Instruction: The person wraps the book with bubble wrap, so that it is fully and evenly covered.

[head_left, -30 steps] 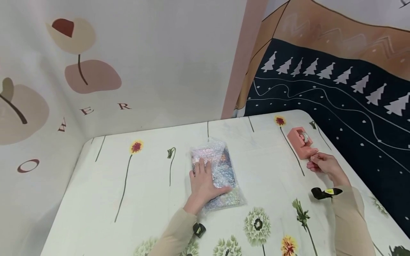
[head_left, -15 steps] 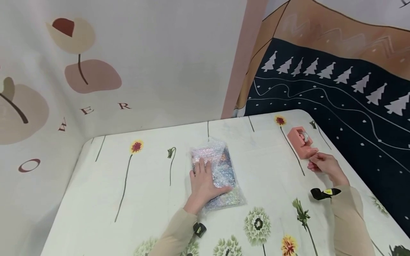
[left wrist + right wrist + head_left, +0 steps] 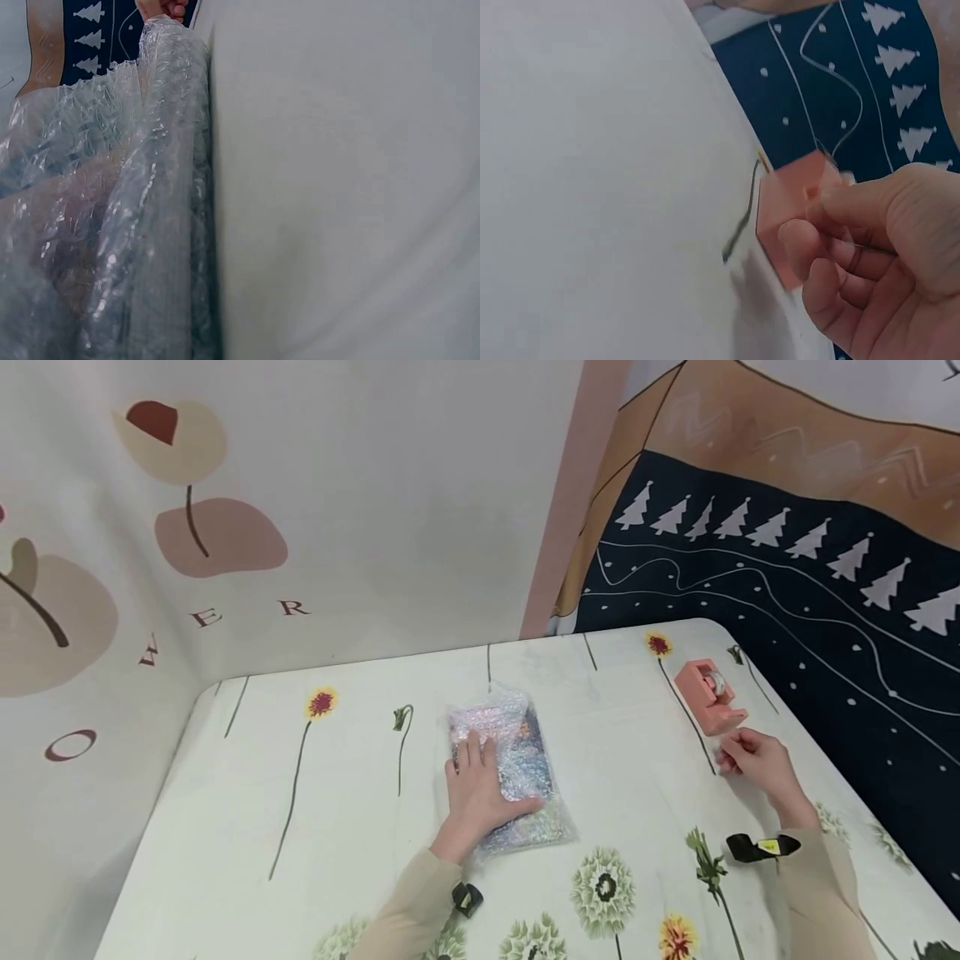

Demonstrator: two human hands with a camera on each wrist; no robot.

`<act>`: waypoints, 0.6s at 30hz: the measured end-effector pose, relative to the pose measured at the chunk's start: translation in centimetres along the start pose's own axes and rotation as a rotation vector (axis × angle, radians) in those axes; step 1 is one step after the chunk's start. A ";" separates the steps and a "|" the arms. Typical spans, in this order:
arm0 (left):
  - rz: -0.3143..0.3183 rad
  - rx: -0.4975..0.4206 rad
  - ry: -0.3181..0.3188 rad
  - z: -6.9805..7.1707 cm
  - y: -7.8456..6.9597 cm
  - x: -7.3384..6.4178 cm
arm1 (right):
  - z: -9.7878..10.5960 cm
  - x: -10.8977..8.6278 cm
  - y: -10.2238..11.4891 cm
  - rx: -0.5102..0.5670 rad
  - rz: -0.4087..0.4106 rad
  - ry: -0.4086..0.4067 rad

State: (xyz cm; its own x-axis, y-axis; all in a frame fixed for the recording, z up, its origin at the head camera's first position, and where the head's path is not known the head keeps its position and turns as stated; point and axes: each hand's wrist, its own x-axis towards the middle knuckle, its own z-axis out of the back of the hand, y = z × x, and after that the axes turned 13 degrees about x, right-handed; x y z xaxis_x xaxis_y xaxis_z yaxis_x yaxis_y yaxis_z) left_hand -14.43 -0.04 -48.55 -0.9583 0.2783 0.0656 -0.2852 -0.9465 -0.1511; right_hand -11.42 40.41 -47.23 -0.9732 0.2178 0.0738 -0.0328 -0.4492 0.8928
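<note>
A flat, bubble-wrapped package (image 3: 517,768) with a colourful picture beneath the wrap lies mid-table. My left hand (image 3: 476,793) rests on it, fingers extended and thumb spread to the right. Up close in the left wrist view, the bubble wrap (image 3: 142,210) bulges along the package's side. At the right, a pink tape dispenser (image 3: 701,693) holds a roll of clear tape. Just in front of it, my right hand (image 3: 761,764) pinches thumb and index finger together; a thin clear strip of tape (image 3: 855,241) faintly shows by them, mostly hidden by the fingers.
A white flower-printed cloth (image 3: 330,827) covers the table. Behind stands a pale wall hanging (image 3: 390,510), and a dark cloth with white trees (image 3: 787,577) hangs past the table's right edge.
My right hand has drawn back slightly toward me, away from the front end of the tape dispenser. The left hand and the package stay put.
</note>
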 end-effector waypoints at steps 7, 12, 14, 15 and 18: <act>0.002 0.005 0.004 0.0 -0.1 0.0 | -1.4 1.1 -1.1 0.054 0.159 -0.057; 0.001 0.000 0.000 0.0 -0.1 -0.1 | -2.1 2.6 -3.1 0.123 0.266 -0.051; 0.000 0.003 -0.003 0.0 -0.1 -0.1 | -2.7 2.3 -1.0 0.127 0.279 -0.033; 0.000 0.005 -0.004 0.0 -0.1 -0.1 | -3.0 2.0 0.3 0.119 0.285 -0.025; -0.002 0.007 -0.008 0.0 0.0 -0.1 | -4.0 1.1 4.3 0.118 0.304 0.006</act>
State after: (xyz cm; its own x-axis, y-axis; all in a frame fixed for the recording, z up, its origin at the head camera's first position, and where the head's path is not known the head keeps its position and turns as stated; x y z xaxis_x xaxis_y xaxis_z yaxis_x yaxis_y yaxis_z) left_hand -14.33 -0.05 -48.56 -0.9575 0.2789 0.0733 -0.2869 -0.9471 -0.1440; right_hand -13.54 35.24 -45.10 -0.9357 0.0835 0.3429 0.2860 -0.3894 0.8755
